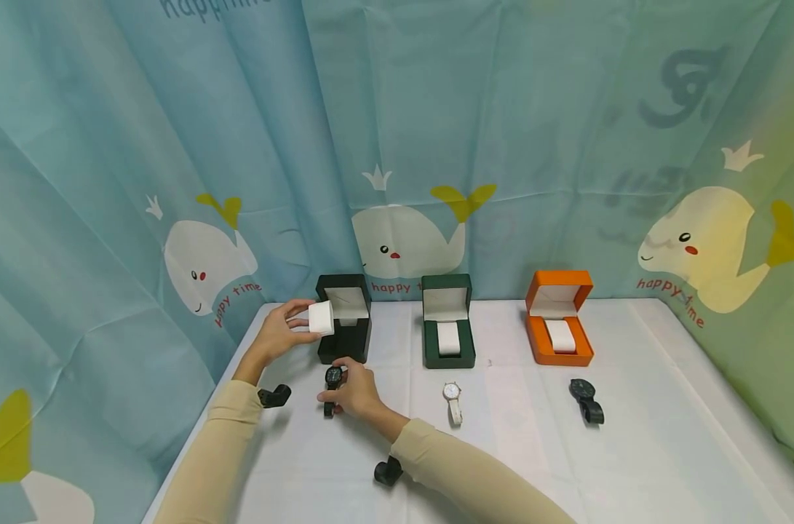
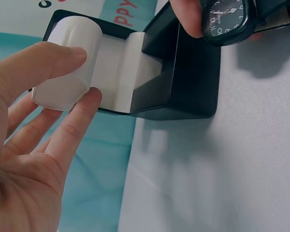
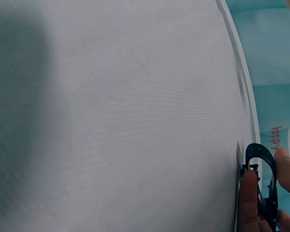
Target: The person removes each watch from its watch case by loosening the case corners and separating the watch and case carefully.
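Observation:
My left hand (image 1: 279, 336) holds a white watch cushion (image 1: 321, 319) between thumb and fingers, beside the open lid of a black watch box (image 1: 344, 349). In the left wrist view the thumb lies across the cushion (image 2: 72, 34), and the black box (image 2: 195, 82) stands open behind it. My right hand (image 1: 360, 393) grips a black watch (image 1: 334, 375) with a dark dial, in front of that box. The right wrist view shows the strap (image 3: 259, 149) bent in a loop, with fingers on both sides of it.
A green watch box (image 1: 430, 356) and an orange one (image 1: 559, 360) stand open to the right, each with a white cushion inside. Before them lie a white-strapped watch (image 1: 452, 397) and another black watch (image 1: 586, 399). A whale-print curtain (image 1: 397, 131) hangs behind the white table (image 1: 514, 451).

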Motion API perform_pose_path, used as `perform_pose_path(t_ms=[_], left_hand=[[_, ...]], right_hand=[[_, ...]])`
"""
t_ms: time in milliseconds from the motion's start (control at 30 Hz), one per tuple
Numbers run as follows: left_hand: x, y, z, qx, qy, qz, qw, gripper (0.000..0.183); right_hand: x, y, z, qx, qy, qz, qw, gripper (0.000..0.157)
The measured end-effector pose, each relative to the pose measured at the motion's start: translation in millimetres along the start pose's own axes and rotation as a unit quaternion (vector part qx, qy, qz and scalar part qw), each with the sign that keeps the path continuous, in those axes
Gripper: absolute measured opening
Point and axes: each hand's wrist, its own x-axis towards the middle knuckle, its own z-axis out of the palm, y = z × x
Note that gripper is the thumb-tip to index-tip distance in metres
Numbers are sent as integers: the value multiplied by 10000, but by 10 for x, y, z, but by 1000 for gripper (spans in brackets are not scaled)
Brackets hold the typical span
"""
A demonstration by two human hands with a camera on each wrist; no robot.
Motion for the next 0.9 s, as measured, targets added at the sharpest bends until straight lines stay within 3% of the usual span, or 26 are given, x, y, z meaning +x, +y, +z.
perform_pose_path(t_ms=[100, 400, 667, 900], left_hand=[[-4, -7, -6, -18, -20, 33, 10000, 72], [-6, -8, -5, -46, -8, 46, 10000, 71], [6, 15, 14, -95, -19, 41, 9999, 72], [5, 4, 30, -187, -93, 33, 9998, 71]], right_hand=[[0, -2, 8, -104, -6, -66, 9999, 65], [46, 23, -9, -1126, 183, -315, 9930, 59], [64, 23, -61, -1204, 147, -276, 9922, 57], [64, -4, -120, -902, -170, -91, 9957, 59]])
